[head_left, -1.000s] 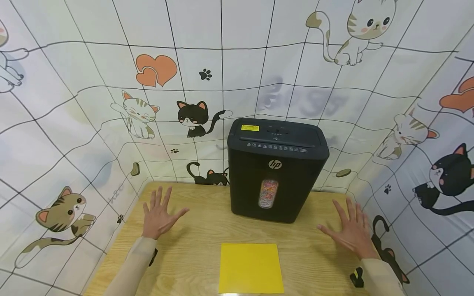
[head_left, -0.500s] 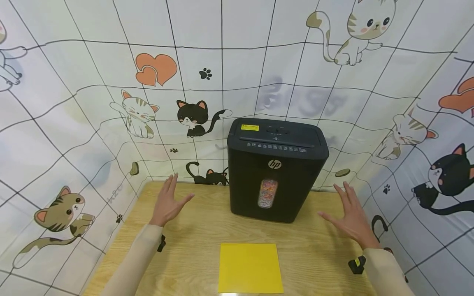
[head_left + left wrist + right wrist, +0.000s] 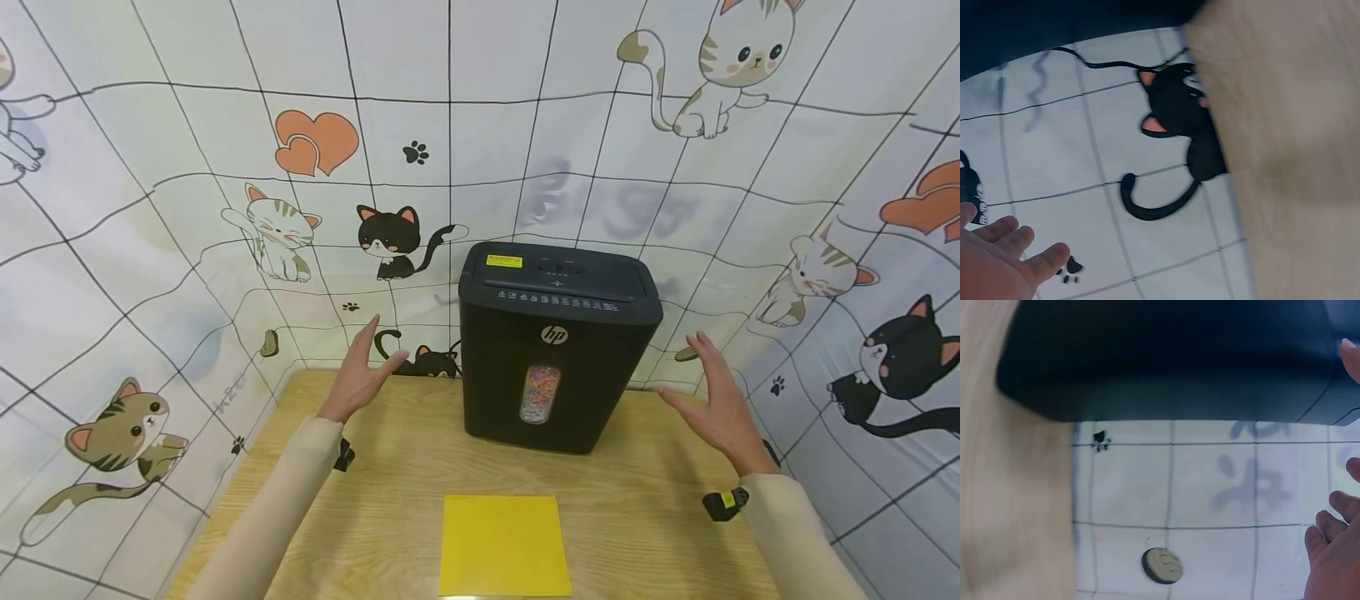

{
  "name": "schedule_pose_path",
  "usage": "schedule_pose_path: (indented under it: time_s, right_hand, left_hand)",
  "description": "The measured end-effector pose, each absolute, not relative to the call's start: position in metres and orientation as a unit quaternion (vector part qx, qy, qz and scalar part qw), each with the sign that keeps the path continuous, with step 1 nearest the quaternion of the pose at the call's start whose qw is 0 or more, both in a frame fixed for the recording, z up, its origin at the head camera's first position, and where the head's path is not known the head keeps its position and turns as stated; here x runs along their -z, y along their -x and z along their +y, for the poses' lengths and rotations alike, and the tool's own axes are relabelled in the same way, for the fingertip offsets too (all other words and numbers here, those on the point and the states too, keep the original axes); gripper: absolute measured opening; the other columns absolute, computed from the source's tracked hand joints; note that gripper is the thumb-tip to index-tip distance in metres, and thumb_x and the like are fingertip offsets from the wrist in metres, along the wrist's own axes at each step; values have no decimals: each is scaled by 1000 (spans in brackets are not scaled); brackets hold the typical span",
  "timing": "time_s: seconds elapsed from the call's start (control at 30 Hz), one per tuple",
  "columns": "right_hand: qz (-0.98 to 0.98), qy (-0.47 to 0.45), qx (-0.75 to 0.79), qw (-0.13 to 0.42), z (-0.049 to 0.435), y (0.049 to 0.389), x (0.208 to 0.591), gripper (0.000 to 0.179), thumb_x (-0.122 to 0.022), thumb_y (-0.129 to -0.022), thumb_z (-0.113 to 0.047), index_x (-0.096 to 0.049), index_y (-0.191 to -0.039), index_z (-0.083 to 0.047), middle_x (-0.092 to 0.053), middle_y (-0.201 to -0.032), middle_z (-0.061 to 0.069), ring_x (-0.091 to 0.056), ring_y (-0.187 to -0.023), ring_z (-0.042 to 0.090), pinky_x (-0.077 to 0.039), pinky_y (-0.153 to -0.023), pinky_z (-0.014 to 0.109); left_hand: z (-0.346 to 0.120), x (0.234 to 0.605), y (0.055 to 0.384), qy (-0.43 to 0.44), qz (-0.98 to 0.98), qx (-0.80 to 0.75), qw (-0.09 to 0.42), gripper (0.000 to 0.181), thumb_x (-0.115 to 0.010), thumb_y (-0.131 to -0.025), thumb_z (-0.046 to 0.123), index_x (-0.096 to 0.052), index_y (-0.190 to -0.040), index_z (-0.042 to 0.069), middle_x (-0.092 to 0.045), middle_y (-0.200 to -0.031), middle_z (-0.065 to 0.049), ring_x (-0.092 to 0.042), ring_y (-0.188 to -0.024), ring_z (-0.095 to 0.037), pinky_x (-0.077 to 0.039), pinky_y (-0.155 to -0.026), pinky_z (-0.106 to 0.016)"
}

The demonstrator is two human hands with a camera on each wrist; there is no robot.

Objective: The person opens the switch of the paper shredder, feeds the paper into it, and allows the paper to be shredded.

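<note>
A black HP paper shredder [image 3: 495, 375] stands upright at the back of the wooden table, with a small window showing colourful shreds. My left hand [image 3: 356, 385] hovers to its left, thumb spread from straight fingers, touching nothing. To the shredder's right, my right hand [image 3: 718, 417] is held up in the same way, apart from it. In the right wrist view the shredder's dark side [image 3: 1166, 369] lies beyond the right hand [image 3: 1338, 550]. The left wrist view shows part of the left hand [image 3: 1004, 262] before the wall. A yellow square sheet [image 3: 504, 546] lies flat near the front.
The wooden table [image 3: 390, 467] ends against a white tiled-pattern wall covering [image 3: 487, 133] with printed cats, which encloses the back and both sides. A black wrist camera [image 3: 724, 504] sits under the right wrist and another wrist camera [image 3: 344, 456] beside the left one.
Both hands have moved forward and up. The left has also shifted right, toward the shredder. Their palms have turned inward. The shredder and yellow sheet stay in place.
</note>
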State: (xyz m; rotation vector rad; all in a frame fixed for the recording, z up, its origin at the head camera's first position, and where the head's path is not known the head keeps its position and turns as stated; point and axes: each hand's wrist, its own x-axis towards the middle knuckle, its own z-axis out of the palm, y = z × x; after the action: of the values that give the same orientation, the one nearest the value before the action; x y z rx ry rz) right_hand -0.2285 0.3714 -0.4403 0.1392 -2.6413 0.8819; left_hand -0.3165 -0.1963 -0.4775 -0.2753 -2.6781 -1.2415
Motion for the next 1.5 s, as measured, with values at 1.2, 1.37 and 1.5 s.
schedule_pose_path:
  time_s: [1.2,1.37,1.5]
  right_hand:
    - [-862,-227,-289,350,317,260,381,70,-90,-77,-15,-63,-142,-16,-56,-152,4,-47,-146,26,-38,-121,40]
    - [-855,-249,-282,357,314,263,382,63,-90,-77,-12,-67,-135,-13,-60,-146,6,-52,-140,28,-36,-118,22]
    - [-855,-249,-272,364,312,265,381,54,-90,-78,-12,-71,-129,-10,-64,-139,8,-55,-134,29,-38,-116,22]
  left_hand:
    - [-119,342,369,233,-855,455,83,86,-56,-92,74,-34,-161,27,-36,-166,1,-32,-155,-24,-30,-125,-52]
    - [-108,326,370,231,-867,435,77,89,-58,-89,76,-33,-161,30,-32,-167,4,-27,-157,-24,-28,-124,-58]
    - [-98,315,373,238,-875,416,70,90,-58,-89,76,-32,-161,30,-29,-168,5,-25,-157,-22,-28,-124,-57]
